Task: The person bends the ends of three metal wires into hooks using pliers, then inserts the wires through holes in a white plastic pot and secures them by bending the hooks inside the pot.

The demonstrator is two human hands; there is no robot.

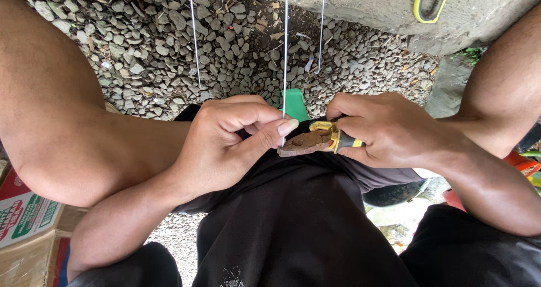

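Observation:
My left hand (228, 140) pinches a thin straight metal wire (285, 50) between thumb and fingers, just above my lap. The wire runs upward out of the top of the view. My right hand (383, 129) grips the black and yellow handles of rusty pliers (307, 142), whose jaws point left and meet the wire's lower end beside my left thumb. Both hands rest over black shorts (293, 225).
Two more thin wires with hooked ends (195, 39) (321, 33) hang over grey gravel (141, 45). A concrete slab (366, 5) with a yellow and black strap (431, 2) lies at top right. A cardboard box (25, 230) sits at bottom left, a green object (295, 102) behind my hands.

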